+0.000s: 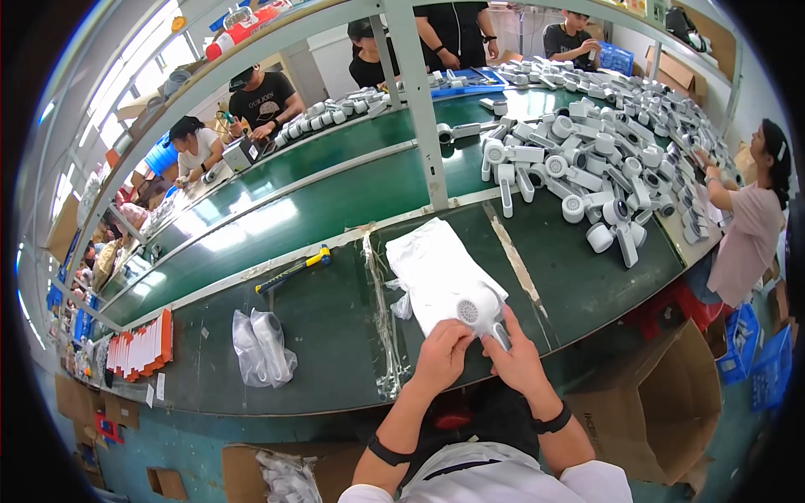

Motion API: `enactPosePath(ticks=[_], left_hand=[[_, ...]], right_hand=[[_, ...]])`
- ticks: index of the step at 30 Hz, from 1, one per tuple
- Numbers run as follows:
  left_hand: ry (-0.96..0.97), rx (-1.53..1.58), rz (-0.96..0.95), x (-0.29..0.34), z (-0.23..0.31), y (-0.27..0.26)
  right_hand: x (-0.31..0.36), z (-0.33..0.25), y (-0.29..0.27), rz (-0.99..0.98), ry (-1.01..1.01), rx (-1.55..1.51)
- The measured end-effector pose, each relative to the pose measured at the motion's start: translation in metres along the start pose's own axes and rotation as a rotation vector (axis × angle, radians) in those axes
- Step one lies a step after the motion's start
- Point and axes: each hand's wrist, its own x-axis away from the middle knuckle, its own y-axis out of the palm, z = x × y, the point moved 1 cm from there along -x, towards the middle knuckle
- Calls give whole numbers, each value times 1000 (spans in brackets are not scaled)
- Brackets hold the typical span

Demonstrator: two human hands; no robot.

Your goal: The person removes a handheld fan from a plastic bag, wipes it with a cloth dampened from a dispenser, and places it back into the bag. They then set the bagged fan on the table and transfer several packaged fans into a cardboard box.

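Close in front of me, a white handheld appliance [480,303] with a round perforated grille is held at the edge of a stack of white sheets or bags [436,264]. My left hand [443,354] has its fingers closed at the head's near left side. On the other side, my right hand [518,356] grips the appliance near its grey handle, its thumb along the top. My fingers hide part of the handle. To the left lie two similar appliances in clear plastic bags [262,348], and farther back is a yellow and black hammer-like tool [293,268].
A large heap of white appliances [604,159] covers the bench at right. A metal post [428,117] rises beyond the stack. Orange-edged boxes [141,345] stand far left. An open carton [658,411] sits below right. Co-workers sit along the green line and at right.
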Motion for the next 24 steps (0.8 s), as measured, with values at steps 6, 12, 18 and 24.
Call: enactPosePath(ticks=[6,12,18,24], left_hand=[[-183,221,-108,7,5,6],[-88,7,234,0,7,2],[-154,59,313,5,-3,9],[-222,205,147,11,4,13]], right_hand=[[1,2,10,-64,87,-519],[5,-11,6,-169,163,-536],[6,-13,10,-85,64,-403],[7,-11,11,-59,55,-283]])
